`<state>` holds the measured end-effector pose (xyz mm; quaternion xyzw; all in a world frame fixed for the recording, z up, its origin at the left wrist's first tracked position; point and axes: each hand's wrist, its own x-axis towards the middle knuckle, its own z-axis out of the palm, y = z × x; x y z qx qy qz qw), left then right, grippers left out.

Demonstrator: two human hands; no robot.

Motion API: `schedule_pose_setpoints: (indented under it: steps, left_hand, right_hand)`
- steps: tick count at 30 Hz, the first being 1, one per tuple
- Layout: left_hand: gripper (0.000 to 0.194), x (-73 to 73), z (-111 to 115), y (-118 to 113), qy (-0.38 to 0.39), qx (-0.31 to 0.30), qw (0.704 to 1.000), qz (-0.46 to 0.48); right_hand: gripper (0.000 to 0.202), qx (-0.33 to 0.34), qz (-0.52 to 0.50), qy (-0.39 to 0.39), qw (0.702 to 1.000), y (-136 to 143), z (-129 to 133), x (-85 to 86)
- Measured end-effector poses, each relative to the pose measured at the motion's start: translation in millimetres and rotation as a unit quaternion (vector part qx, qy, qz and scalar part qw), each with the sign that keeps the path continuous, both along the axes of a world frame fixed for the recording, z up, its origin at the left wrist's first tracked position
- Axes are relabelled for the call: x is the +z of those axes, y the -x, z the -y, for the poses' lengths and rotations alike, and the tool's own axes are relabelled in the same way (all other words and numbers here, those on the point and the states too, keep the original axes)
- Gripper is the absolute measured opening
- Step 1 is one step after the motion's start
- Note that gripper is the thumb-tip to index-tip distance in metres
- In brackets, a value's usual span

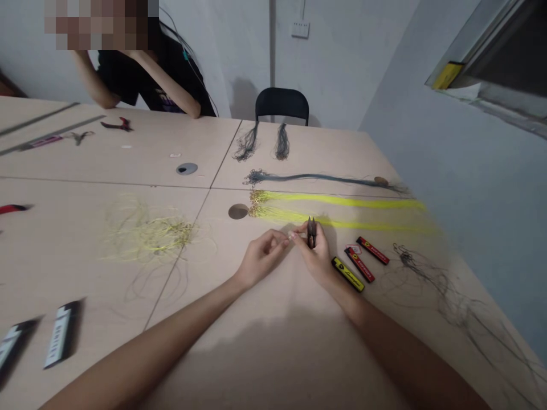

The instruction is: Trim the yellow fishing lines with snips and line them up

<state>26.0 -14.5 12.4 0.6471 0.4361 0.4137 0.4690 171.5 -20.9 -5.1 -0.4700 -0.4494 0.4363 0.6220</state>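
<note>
A pale wooden table (265, 359), crossed by dark seams, stands in a room with plain light walls (363, 51). One black chair (282, 103) and one wall socket (300, 30) appear beyond it; a second person (171, 74) leans both elbows on the far left side.

Two yellow string bundles (350, 202) lie side by side across the table, just beyond the hands. Three dark string bundles (316, 177) are present: one long, parallel to the yellow, and two shorter at the far edge. One loose yellow tangle (166, 233) lies at left, one dark tangle (444, 285) at right. Five slim cases (348, 274) are visible: two red, one yellow, two white and black.

The right hand (318, 256) has its fingers closed around one pair of snips (311, 234), blades pointing away from the wearer. The left hand (261, 257) is curled, thumb near forefinger; whether it grips anything cannot be told. The fingertips of both hands nearly meet.
</note>
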Motion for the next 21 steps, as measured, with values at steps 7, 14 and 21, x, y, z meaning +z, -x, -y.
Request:
schedule_pose_setpoints:
  steps: [7,14,21]
  left_hand:
    - [0.029,1.8,1,0,-0.009,-0.002,1.0,0.005]
    - [0.031,0.1,-1,1,-0.003,0.02,1.0,0.012]
    - [0.03,-0.1,-2,3,-0.001,0.022,1.0,0.022]
  right_hand:
    - [0.028,0.011,0.015,-0.005,1.0,0,1,4.3]
    - [0.031,0.02,0.018,0.002,1.0,0,5,8.5]
    - [0.032,0.025,0.028,-0.001,0.999,-1,4,11.0]
